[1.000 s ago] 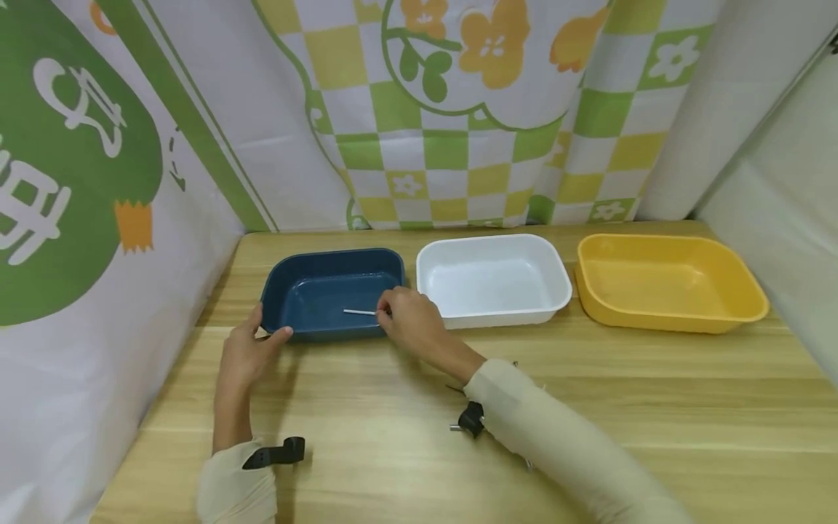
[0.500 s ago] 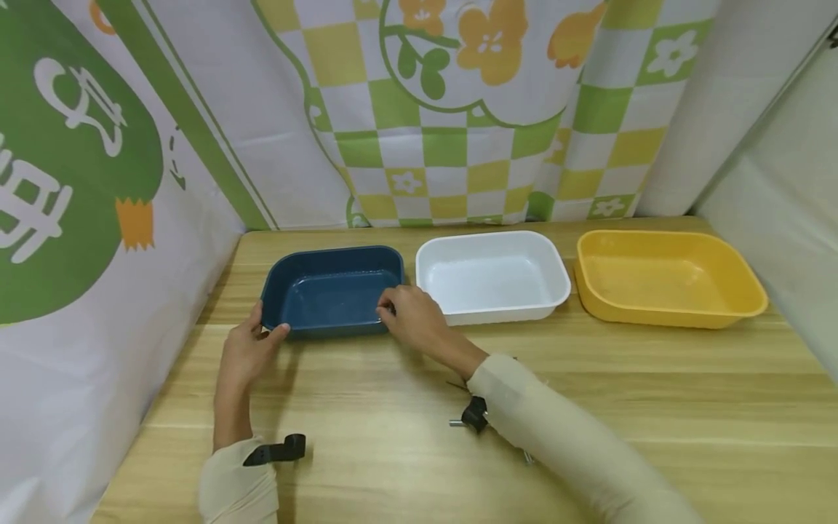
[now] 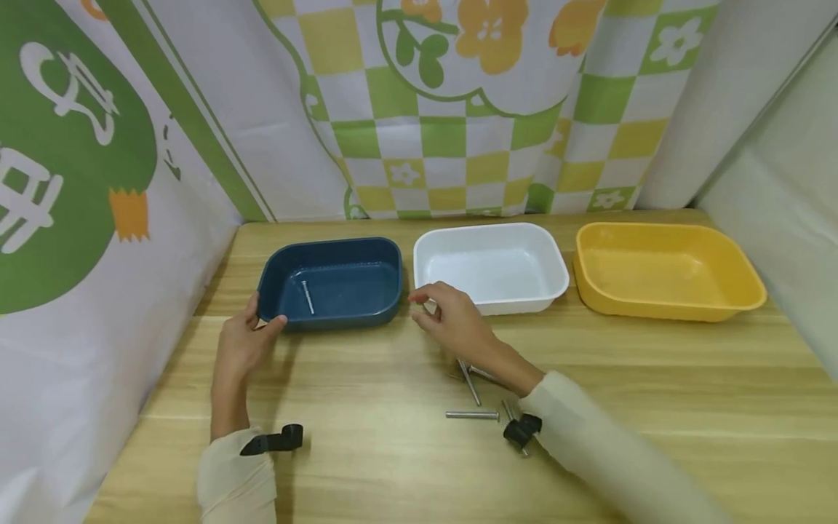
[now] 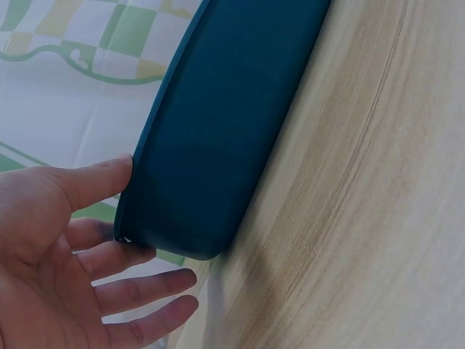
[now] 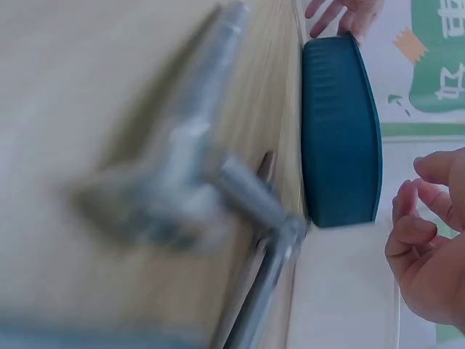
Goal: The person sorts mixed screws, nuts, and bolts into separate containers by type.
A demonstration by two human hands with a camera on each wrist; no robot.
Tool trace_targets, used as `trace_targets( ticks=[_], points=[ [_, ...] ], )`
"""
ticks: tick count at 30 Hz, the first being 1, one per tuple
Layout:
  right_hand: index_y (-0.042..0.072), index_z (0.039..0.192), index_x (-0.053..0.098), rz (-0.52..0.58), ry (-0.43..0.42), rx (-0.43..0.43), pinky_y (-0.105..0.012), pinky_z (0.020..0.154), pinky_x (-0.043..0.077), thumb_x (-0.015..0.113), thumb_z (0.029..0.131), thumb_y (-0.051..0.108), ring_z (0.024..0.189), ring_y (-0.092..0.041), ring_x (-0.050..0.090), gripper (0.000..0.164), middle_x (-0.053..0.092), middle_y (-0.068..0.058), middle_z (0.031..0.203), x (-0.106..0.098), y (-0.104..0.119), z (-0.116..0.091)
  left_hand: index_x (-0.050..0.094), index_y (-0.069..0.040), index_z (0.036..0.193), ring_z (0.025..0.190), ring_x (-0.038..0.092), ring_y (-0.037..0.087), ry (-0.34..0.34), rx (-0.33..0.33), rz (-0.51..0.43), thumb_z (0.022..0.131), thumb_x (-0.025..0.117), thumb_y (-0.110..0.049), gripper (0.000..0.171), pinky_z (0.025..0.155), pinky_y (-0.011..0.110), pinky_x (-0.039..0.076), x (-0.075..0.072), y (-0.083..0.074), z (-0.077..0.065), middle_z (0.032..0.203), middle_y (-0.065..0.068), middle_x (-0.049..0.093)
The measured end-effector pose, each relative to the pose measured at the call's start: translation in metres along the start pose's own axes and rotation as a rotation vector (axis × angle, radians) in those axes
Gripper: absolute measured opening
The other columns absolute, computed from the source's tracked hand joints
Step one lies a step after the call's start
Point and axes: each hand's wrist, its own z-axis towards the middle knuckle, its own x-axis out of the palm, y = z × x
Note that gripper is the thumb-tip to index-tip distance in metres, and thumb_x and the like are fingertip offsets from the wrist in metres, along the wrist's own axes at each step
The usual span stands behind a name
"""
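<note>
My left hand (image 3: 244, 349) holds the near left corner of the dark blue bin (image 3: 386, 314), thumb at the rim and fingers along the outer end. In the left wrist view its lower fingers spread loosely past the wall of the bin (image 4: 211, 138). A long metal bolt (image 3: 308, 297) lies inside, toward the bin's left. My right hand (image 3: 458, 320) hovers before the white bin, fingers loosely bent and holding nothing; its thumb and fingertips are apart in the right wrist view. Under the right forearm lie several bolts, one flat (image 3: 473, 415) and another slanting (image 3: 469, 383).
The white bin (image 3: 524, 304) stands to the right of the blue one, and a yellow bin (image 3: 661, 309) farther right. Large, blurred bolts (image 5: 189, 131) fill the front of the right wrist view. A patterned curtain (image 3: 445, 138) hangs behind the wooden table (image 3: 366, 437).
The right hand has let go of the bolt, which now lies in the blue bin, and has moved right and back. More bolts show on the table. The left hand stays at the bin's corner.
</note>
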Motion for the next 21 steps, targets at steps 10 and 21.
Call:
trace_targets(
  ticks=[10,21],
  points=[
    [0.006,0.125,0.062,0.124,0.058,0.164,-0.026,0.050,0.042,0.070,0.094,0.009,0.055,-0.012,0.049,0.033,0.067,-0.005,0.099,-0.033,-0.009,-0.036,0.017,-0.009,0.158,0.143,0.027,0.035,-0.023,-0.020,-0.065,0.098,0.065,-0.026,0.079,0.112,0.047,0.030,0.000,-0.001,0.002,0.157,0.016,0.025],
    [0.002,0.129,0.057,0.153,0.158,0.273,-0.024,0.048,0.042,0.069,0.093,0.006,0.053,-0.011,0.048,0.039,0.064,-0.009,0.100,-0.055,-0.031,-0.073,0.019,-0.011,0.158,0.144,0.025,0.035,-0.027,-0.029,-0.068,0.097,0.067,-0.024,0.079,0.113,0.048,0.027,0.001,-0.001,0.002,0.158,0.015,0.023]
  ],
)
